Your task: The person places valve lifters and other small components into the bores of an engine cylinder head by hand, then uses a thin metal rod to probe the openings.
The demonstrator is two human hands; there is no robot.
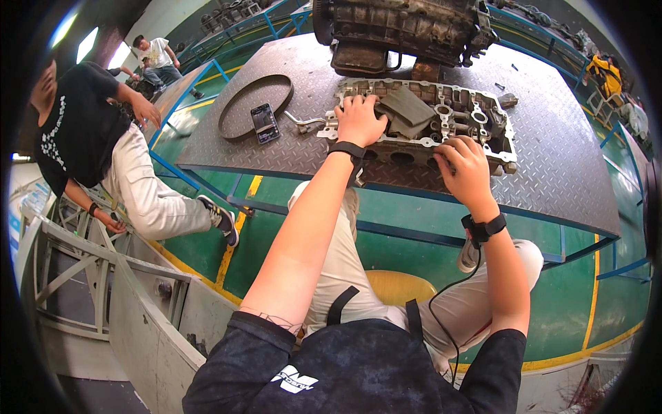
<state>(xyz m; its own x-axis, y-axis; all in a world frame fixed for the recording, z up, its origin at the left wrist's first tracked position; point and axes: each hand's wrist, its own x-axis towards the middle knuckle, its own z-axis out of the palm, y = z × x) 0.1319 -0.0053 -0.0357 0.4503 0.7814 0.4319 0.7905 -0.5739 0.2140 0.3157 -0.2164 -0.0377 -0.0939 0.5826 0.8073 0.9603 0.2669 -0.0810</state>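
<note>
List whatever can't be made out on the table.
All in the head view:
- The part of the cylinder head under the folded sheet: covered by it.
- What lies under the left hand: hidden by the hand's back.
- The rim under the right hand: hidden by that hand.
- The engine's top: cut off by the upper edge.
- The phone's screen details: too small.

bright panels (87,45) glare upper left; rim bends, darkens.
</note>
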